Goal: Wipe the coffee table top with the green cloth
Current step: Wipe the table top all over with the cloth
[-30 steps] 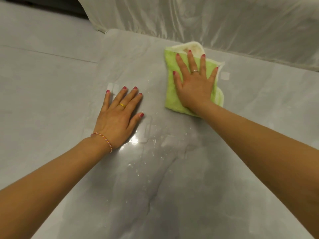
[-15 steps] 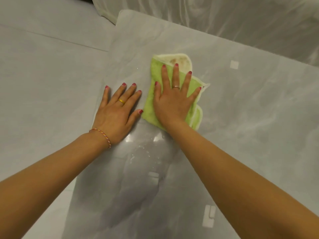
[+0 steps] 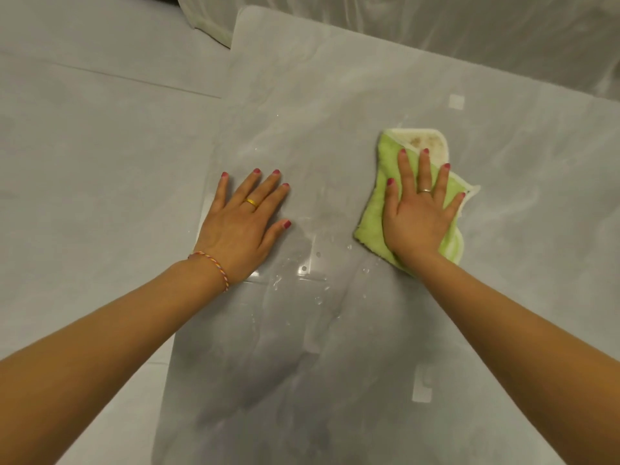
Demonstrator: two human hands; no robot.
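Note:
The coffee table top (image 3: 328, 105) is glossy grey marble with small water drops near its middle. A folded green cloth (image 3: 375, 213) with a white, stained edge lies on it right of centre. My right hand (image 3: 416, 213) presses flat on the cloth with fingers spread, covering most of it. My left hand (image 3: 241, 223) rests flat on the table's left edge, palm down, fingers apart, holding nothing.
A sofa under clear plastic sheeting (image 3: 436, 31) runs along the far side of the table. Grey tiled floor (image 3: 84, 146) lies to the left, past the table's left edge. Small white stickers (image 3: 456, 102) dot the table top.
My right hand has slid the cloth to the right, away from my left hand. The left hand stays planted at the table's left edge.

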